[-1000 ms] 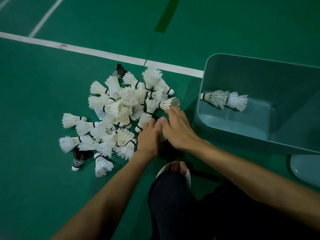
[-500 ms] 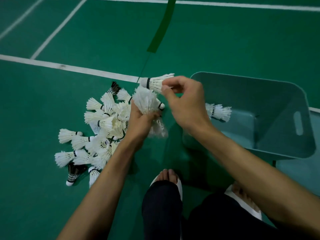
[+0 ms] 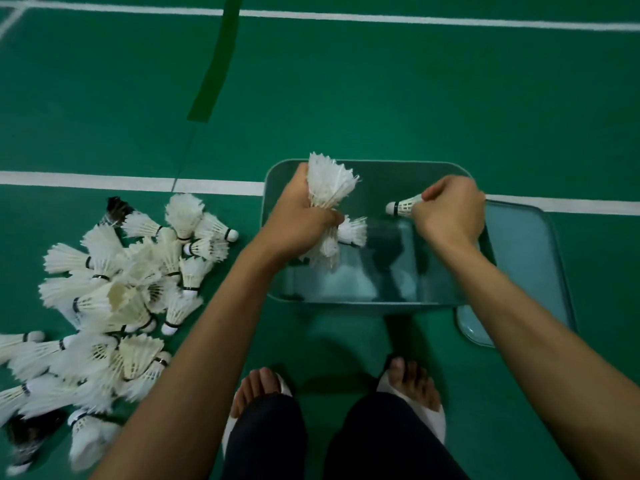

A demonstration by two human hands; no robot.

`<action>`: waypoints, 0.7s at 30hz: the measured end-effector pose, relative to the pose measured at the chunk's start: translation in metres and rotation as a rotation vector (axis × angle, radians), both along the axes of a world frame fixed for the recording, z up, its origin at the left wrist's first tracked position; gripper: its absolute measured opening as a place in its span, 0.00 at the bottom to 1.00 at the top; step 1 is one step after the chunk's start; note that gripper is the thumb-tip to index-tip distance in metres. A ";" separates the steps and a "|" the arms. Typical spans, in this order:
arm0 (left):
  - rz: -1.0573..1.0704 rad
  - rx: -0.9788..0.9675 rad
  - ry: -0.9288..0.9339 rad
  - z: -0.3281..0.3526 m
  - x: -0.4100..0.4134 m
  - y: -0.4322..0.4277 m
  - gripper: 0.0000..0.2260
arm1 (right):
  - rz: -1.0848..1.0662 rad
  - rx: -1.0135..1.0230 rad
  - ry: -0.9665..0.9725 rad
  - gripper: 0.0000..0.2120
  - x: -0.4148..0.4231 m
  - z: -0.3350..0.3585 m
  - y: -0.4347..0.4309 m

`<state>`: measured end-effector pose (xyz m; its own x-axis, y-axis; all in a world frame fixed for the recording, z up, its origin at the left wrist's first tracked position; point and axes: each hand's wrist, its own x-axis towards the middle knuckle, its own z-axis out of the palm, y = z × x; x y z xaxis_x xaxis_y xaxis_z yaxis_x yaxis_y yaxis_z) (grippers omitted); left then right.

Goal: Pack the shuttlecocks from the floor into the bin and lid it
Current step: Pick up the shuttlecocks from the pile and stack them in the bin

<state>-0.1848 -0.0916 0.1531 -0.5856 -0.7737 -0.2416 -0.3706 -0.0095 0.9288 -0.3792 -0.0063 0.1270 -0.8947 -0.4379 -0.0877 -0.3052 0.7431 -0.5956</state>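
Sprawling green court floor [image 3: 381, 98], white lines [image 3: 381, 19].

Green court floor [image 3: 381, 98], crossed by white lines [image 3: 415, 20] and a dark green strip [image 3: 214, 60]. Carries, left to right, a heap of shuttlecocks [image 3: 114, 299], the teal bin [image 3: 398, 165], its lid [image 3: 526, 254] just beside — nearer, two feet [image 3: 412, 379] in white slippers.

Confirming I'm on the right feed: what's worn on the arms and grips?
Nothing shows. The left forearm and right forearm are bare to the frame edge, no sleeves. The left grip and right grip wear no gloves; no watch, band or ring is visible on wrists or fingers.
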 end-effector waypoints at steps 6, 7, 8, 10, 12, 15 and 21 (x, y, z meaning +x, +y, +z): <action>-0.049 0.076 -0.214 -0.039 -0.027 -0.009 0.22 | 0.021 0.174 -0.166 0.09 -0.017 -0.049 -0.023; -0.042 0.094 -0.235 -0.043 -0.028 -0.014 0.21 | 0.010 0.173 -0.203 0.08 -0.019 -0.054 -0.028; -0.031 0.117 -0.250 -0.046 -0.028 -0.017 0.20 | 0.002 0.167 -0.238 0.06 -0.021 -0.059 -0.032; 0.008 0.166 -0.274 -0.052 -0.028 -0.024 0.20 | -0.014 0.145 -0.316 0.05 -0.022 -0.072 -0.037; 0.037 0.208 -0.292 -0.056 -0.029 -0.028 0.22 | -0.038 0.115 -0.415 0.07 -0.019 -0.083 -0.043; 0.059 0.257 -0.304 -0.064 -0.032 -0.029 0.23 | -0.047 0.015 -0.563 0.15 -0.020 -0.103 -0.053; 0.083 0.306 -0.288 -0.070 -0.035 -0.025 0.23 | 0.057 -0.035 -0.692 0.07 -0.009 -0.088 -0.063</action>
<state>-0.2201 -0.1164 0.0833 -0.3993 -0.6830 -0.6116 -0.6005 -0.3092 0.7374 -0.3880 -0.0689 0.0388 -0.6134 -0.4956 -0.6150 0.1153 0.7141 -0.6905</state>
